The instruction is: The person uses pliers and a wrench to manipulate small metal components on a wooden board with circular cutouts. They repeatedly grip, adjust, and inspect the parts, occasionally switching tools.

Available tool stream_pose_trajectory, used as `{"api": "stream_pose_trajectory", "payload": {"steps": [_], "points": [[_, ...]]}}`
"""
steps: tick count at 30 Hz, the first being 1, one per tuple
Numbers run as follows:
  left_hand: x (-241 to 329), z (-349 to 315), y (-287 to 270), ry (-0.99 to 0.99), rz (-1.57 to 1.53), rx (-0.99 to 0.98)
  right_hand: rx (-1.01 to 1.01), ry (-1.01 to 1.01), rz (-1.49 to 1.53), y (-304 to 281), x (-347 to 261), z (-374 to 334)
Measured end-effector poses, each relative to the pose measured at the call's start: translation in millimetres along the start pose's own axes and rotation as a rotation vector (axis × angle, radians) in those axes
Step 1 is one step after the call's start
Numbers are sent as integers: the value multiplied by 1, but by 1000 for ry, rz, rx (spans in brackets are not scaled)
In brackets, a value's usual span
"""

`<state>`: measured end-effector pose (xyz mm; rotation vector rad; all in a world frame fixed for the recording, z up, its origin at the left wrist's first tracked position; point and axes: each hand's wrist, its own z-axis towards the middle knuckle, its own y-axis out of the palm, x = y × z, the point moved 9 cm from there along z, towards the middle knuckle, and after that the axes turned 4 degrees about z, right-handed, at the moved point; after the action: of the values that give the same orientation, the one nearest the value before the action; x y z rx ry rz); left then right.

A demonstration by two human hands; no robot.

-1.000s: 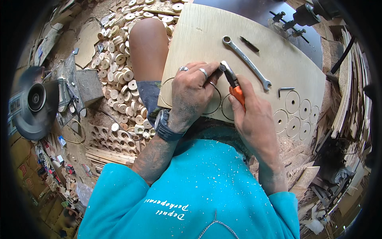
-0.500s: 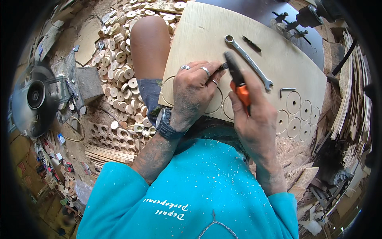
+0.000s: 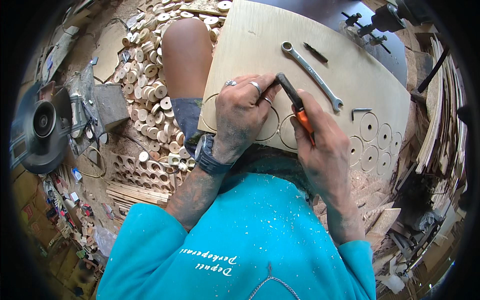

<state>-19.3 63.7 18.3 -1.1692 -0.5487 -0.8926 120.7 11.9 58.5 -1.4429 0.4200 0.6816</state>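
Observation:
My left hand (image 3: 244, 107), dusty and wearing rings, is closed in a pinch over the pale plywood sheet (image 3: 250, 55). Its fingers grip a small dark metal piece, mostly hidden by fingers and tool. In my right hand (image 3: 324, 145) is a dark file-like tool (image 3: 290, 91) with an orange and black handle. The tool's far end meets the piece at my left fingertips. Beyond my right hand, a combination wrench (image 3: 312, 75), a short dark bit (image 3: 316, 52) and a hex key (image 3: 361, 111) lie on the sheet. Circles are cut into its near edge.
Many wooden discs (image 3: 150, 90) are heaped on the floor at left, near a drilled-out board (image 3: 140, 172). A grinder-like machine (image 3: 45, 122) stands at far left. Dark clamping hardware (image 3: 372, 32) sits at upper right. Thin wood strips (image 3: 435, 115) lean along the right.
The tool in my right hand has swung slightly, its far end now over the piece at my left fingertips. My right hand has dropped a little; my left hand stays nearly in place.

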Motion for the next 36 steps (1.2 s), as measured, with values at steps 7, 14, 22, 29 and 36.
{"api": "stream_pose_trajectory", "payload": {"steps": [7, 14, 22, 29, 36], "points": [[-2, -2, 1, 14, 21, -7, -152, 116, -71, 10, 12, 1], [1, 0, -1, 23, 8, 20, 164, -41, 208, -25, -3, 10], [5, 1, -4, 38, -14, 26, 122, 37, 248, -17, 0, 11], [2, -2, -3, 20, 36, 5, 94, 12, 263, -14, -3, 14], [3, 1, -2, 48, -2, 19, 7, 283, 441, -12, 16, 7]]}}
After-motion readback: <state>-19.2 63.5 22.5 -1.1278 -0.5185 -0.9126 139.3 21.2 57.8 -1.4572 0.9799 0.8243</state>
